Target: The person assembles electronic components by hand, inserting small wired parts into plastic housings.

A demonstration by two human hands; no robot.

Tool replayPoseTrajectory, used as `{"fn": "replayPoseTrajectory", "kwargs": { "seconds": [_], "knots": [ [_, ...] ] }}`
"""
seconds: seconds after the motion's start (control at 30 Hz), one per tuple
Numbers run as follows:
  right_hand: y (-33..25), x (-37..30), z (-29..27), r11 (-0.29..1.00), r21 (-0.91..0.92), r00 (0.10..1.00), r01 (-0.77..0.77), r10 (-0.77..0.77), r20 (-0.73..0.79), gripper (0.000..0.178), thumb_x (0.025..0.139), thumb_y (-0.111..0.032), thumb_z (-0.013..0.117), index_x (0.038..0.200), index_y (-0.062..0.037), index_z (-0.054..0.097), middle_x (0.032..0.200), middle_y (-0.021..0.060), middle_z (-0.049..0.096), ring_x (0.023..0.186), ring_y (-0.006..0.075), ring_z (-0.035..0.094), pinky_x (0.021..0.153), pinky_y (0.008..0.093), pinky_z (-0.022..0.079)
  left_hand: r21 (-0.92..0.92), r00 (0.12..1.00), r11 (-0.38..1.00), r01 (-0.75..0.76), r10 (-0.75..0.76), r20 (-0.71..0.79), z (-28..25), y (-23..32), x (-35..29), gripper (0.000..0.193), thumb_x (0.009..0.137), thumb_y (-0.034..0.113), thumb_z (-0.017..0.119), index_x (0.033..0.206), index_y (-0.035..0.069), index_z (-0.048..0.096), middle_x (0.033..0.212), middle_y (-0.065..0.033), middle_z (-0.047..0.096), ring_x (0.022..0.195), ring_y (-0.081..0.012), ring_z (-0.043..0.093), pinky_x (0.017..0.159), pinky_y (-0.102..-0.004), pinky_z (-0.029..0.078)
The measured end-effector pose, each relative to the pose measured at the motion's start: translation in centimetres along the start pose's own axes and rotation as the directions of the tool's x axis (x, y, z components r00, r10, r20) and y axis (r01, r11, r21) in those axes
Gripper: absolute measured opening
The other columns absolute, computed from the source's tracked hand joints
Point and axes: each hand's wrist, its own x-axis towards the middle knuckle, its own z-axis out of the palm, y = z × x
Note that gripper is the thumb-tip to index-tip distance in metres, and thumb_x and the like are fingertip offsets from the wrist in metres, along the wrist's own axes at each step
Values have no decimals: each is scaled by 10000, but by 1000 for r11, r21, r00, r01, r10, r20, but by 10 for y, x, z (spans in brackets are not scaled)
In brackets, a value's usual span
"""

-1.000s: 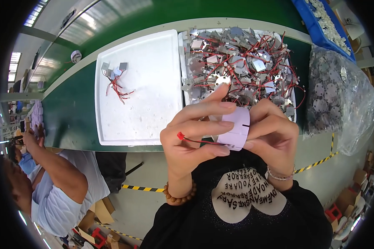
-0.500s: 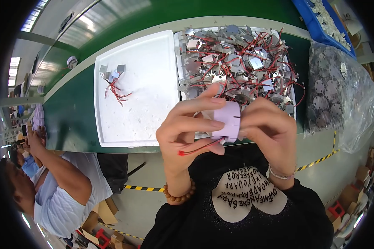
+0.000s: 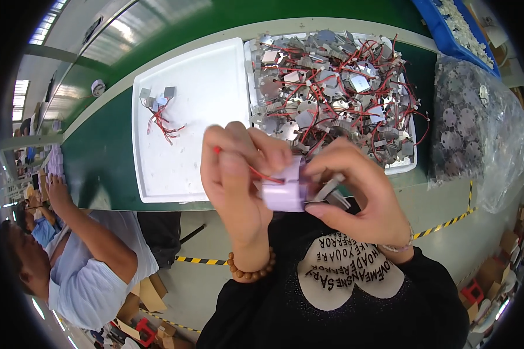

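Note:
A short purple cylindrical housing (image 3: 285,196) is held over the table's near edge, lying on its side with one end toward my right hand. My left hand (image 3: 234,180) is closed around its left part. A thin red wire (image 3: 263,174) runs from the housing to a small red tip by my left fingers. My right hand (image 3: 364,200) curls at the housing's right end, its fingertips near the rim. Between that thumb and forefinger sits a grey metal piece (image 3: 330,191), partly at the housing's mouth. Blur hides how far it reaches inside.
Behind my hands, a white foam tray (image 3: 414,157) is heaped with grey metal parts with red wires. Left of it, another white tray (image 3: 198,157) bears a few such parts. Right lies a clear bag (image 3: 457,116) of metal discs; a person (image 3: 99,262) sits at left.
The purple housing has moved left and slightly nearer me, and has turned. A grey metal piece now shows between my right fingers. My left hand has shifted left and rolled over, lifting the red wire.

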Motion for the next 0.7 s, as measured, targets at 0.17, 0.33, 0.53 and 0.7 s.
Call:
{"fn": "replayPoseTrajectory", "kwargs": {
  "seconds": [0.17, 0.33, 0.53, 0.7],
  "knots": [
    [-2, -1, 11, 996, -90, 996, 5, -13, -90, 403, 665, -45, 690, 1033, -35, 526, 998, 88, 466, 893, 178, 504, 670, 252, 466, -76, 979, 997, 30, -45, -200, 12, 3, 2, 218, 942, 281, 323, 912, 68, 361, 612, 8, 304, 429, -80, 317, 419, -248, 352],
    [0, 0, 15, 867, -473, 973, 155, -217, -79, 498, 633, -51, 710, 1097, -38, 530, 1120, 122, 485, 956, 247, 504, 744, 305, 468, -26, 900, 1000, 5, -15, -436, 5, 5, 5, 236, 936, 326, 335, 948, 93, 363, 614, 10, 279, 416, -79, 302, 401, -234, 343],
    [22, -10, 22, 953, -163, 957, 255, -273, -102, 547, 641, 78, 664, 1141, 40, 446, 1036, 172, 563, 1047, 310, 518, 926, 410, 364, -120, 889, 991, -55, -6, -458, 7, 6, 0, 226, 941, 331, 311, 955, 111, 360, 600, 16, 262, 395, -80, 289, 378, -222, 333],
    [20, -12, 33, 973, 177, 975, 145, -111, -193, 653, 668, 71, 672, 1225, 64, 332, 1066, 166, 570, 1043, 237, 531, 906, 346, 392, 129, 885, 969, -210, 244, -396, 3, 4, -3, 258, 939, 359, 291, 931, 105, 333, 591, 11, 257, 378, -88, 292, 371, -243, 357]
  ]
}}
